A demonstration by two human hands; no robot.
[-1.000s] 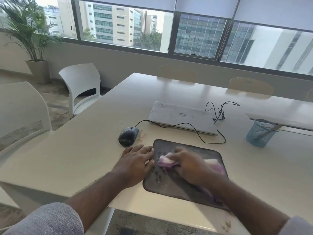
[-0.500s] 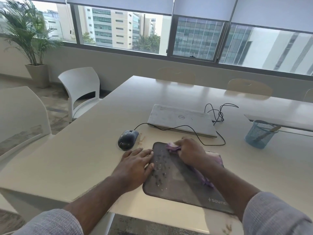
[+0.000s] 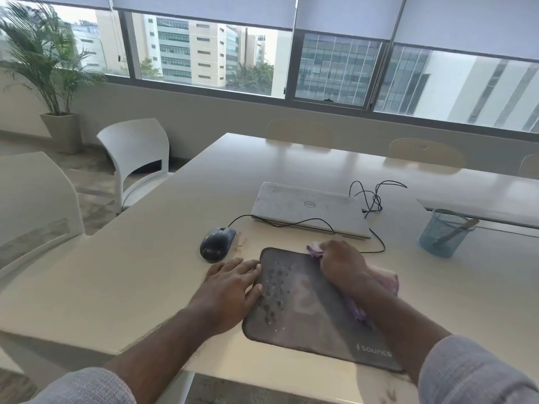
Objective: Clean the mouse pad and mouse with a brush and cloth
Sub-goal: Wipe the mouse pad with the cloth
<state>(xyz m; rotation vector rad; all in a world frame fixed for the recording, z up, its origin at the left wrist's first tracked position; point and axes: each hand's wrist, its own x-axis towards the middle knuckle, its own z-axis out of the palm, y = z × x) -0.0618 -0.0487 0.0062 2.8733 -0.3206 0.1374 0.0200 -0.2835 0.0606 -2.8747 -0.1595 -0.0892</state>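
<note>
**A:** Where was the mouse pad (image 3: pixel 306 313)?

**B:** It lay flat on the pale surface (image 3: pixel 145 275), at the near edge just in front of the person. It was dark, with a white logo at its near right corner, and specks of debris were scattered over its left half.

**A:** And the hands?

**B:** The right hand (image 3: pixel 341 265) was clenched around a purple cloth (image 3: pixel 385 279), pressing it down at the pad's far right corner. Part of the cloth stuck out beyond the knuckles, and the rest trailed under the wrist along the pad's right side. The left hand (image 3: pixel 230 285) gripped nothing; it lay flat with fingers spread, palm on the surface and fingertips touching the pad's left edge.

**A:** What about the mouse (image 3: pixel 217 243)?

**B:** It sat on the surface just beyond the left hand, off the pad and apart from both hands. It was dark, and its cable (image 3: pixel 291 223) ran past the front of a closed laptop (image 3: pixel 309 208). A few crumbs lay beside the mouse on its right.

**A:** Any sign of a brush?

**B:** A blue mesh cup (image 3: pixel 443 236) stood well to the right with a pale handle leaning in it. I couldn't tell what the handle belonged to.
</note>
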